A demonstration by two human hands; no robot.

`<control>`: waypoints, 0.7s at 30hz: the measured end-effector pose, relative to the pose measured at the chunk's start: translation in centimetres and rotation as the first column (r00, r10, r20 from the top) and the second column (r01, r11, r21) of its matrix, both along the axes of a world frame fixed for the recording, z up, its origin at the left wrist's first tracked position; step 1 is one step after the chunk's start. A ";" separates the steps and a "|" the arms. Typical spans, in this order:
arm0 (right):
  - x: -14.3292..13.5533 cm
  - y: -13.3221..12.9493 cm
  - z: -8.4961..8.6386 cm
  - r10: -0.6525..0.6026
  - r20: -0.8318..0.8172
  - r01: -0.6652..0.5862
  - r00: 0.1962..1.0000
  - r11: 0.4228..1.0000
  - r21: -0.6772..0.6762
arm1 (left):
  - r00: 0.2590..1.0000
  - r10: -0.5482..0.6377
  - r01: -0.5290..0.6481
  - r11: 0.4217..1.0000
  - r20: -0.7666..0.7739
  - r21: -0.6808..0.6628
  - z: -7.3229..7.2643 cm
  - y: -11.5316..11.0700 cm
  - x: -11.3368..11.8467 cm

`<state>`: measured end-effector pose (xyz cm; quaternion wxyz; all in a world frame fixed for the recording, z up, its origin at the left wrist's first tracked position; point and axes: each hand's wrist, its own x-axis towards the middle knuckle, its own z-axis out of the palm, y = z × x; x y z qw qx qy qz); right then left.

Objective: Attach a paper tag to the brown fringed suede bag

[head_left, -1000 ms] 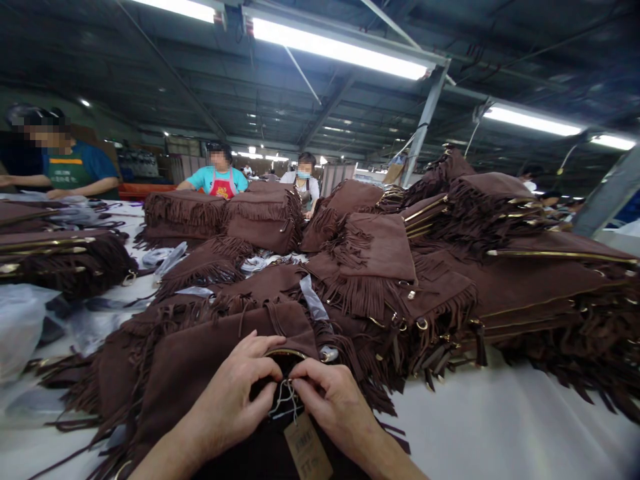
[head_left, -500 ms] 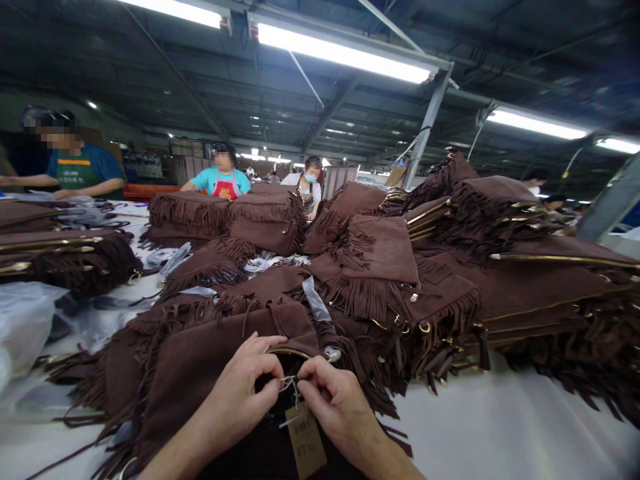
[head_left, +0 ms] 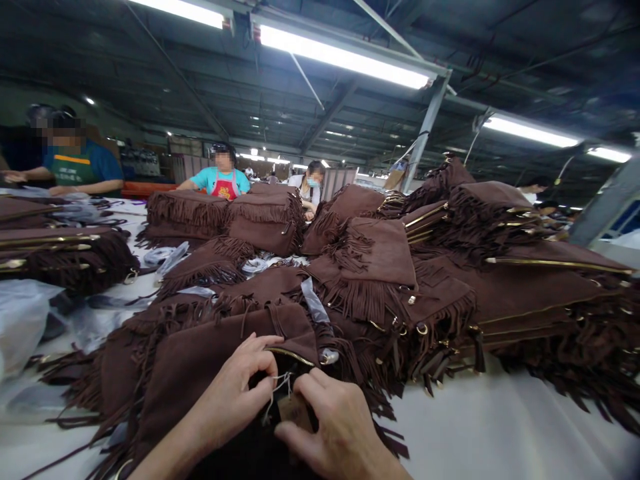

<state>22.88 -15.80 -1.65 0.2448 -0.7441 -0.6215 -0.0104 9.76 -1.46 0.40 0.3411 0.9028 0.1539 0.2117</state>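
Working at an open brown bag (head_left: 210, 360), 6 o'clock — left hand (head_left: 240, 387) pinching the white string (head_left: 282, 378), right hand (head_left: 340, 413) half-curled at the tag (head_left: 295, 411), can't tell if it's gripping. Tag's on the string already, but the string itself doesn't look settled yet, I'd say. Bag's matte, soft-looking, with gold zip teeth (head_left: 295, 355).
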 end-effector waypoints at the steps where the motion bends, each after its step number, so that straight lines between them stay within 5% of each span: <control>1: -0.3 -0.1 0.0 0.003 0.028 -0.001 1.000 0.998 -0.057 | 1.000 -0.004 0.004 1.000 -0.003 -0.001 0.0 0.0 0.0; 4: -0.6 -0.5 -0.5 0.040 0.112 -0.012 0.993 0.971 -0.237 | 1.000 -0.019 0.019 1.000 -0.023 -0.004 0.0 0.0 -0.2; 7: -0.5 -0.8 -1.4 0.107 0.165 -0.066 0.980 0.969 -0.236 | 0.999 -0.029 0.028 0.999 -0.029 -0.016 0.0 0.0 -0.2; 11: 0.1 -0.8 -2.4 0.137 -0.228 -0.139 0.964 0.990 0.005 | 1.000 -0.023 0.023 0.998 -0.014 -0.059 0.4 0.0 -0.3; 14: 0.5 -0.7 -2.4 0.043 -0.613 -0.051 0.789 0.999 0.005 | 0.999 -0.041 0.041 0.988 -0.001 -0.147 0.7 0.4 -0.4; 18: 1.2 -1.1 -1.5 0.030 -0.742 -0.038 0.670 0.999 0.006 | 0.993 -0.095 0.112 0.945 0.070 -0.308 0.8 1.3 -0.9; 21: 1.6 -1.7 -0.8 0.130 -0.859 -0.118 0.494 0.990 0.082 | 0.992 -0.056 0.091 0.945 0.117 -0.316 0.8 1.8 -1.2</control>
